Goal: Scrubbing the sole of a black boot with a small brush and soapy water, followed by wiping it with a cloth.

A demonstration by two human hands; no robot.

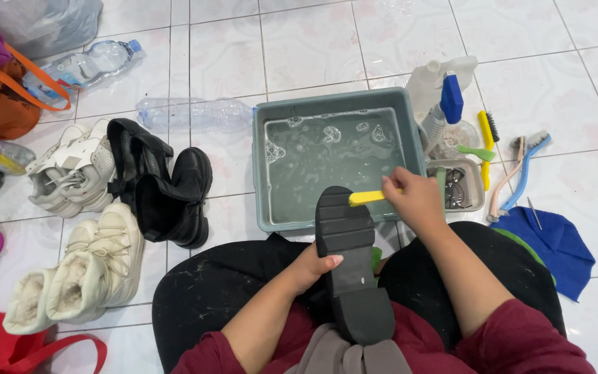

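Note:
A black boot (pixel 351 263) lies sole up across my lap, its toe over the near rim of a grey basin (pixel 261 166) of soapy water. My left hand (pixel 313 266) grips the boot at its left side, thumb on the sole. My right hand (pixel 417 197) holds a yellow brush (pixel 367 197), its head against the ridged toe end of the sole.
On the tiled floor to the left stand a black boot (pixel 174 194), white sneakers (pixel 70 173) and cream boots (pixel 77 273). Two plastic bottles (pixel 195 114) lie behind them. Right of the basin are a spray bottle (pixel 444 97), several brushes (pixel 513 170), a small tray (pixel 459 187) and a blue cloth (pixel 551 242).

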